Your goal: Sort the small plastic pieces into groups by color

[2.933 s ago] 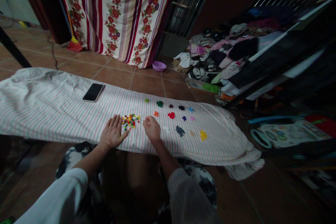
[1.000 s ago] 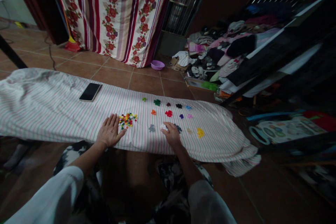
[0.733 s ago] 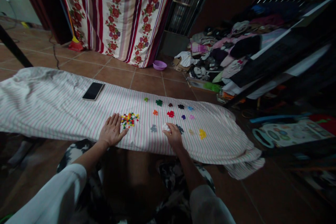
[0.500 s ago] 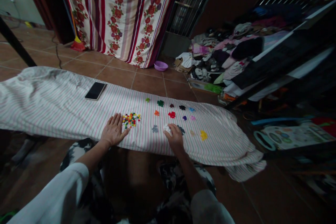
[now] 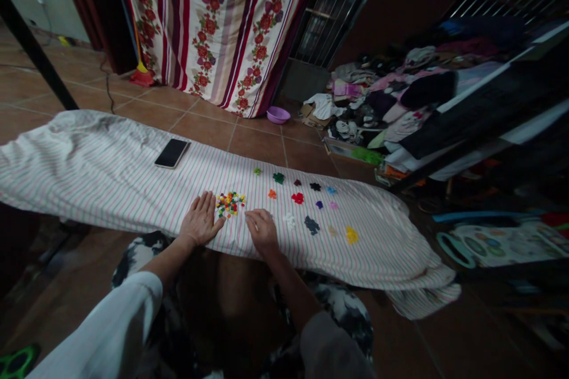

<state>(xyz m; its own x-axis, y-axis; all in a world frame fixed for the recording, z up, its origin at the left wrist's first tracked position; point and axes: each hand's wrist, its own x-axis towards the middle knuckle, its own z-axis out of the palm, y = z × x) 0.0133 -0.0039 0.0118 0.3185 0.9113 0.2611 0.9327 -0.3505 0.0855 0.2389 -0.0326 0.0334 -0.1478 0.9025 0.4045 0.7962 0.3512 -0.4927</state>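
My left hand (image 5: 198,224) lies flat on the striped cloth (image 5: 133,201), fingers together and thumb out, at the left edge of a mixed pile of tiny coloured pieces (image 5: 230,204). Just right of that pile, my right hand (image 5: 263,232) hovers low with loosely bent fingers, and nothing shows in them. Sorted by colour, small heaps lie to the right: white pieces (image 5: 290,221), dark grey pieces (image 5: 312,225), yellow pieces (image 5: 351,234), red pieces (image 5: 297,198), orange pieces (image 5: 272,193) and dark green pieces (image 5: 278,177). A light grey heap is mostly hidden by my right hand.
A phone (image 5: 172,153) rests on the cloth at the back left. Beyond the cloth are a floral curtain (image 5: 226,29), a purple basin (image 5: 278,115) and a broom (image 5: 141,74) on the tiled floor. Clothes (image 5: 391,95) are heaped at the right.
My right hand has left the white heap and moved left to beside the mixed pile. My left hand stays flat by the pile. The view has shifted slightly.
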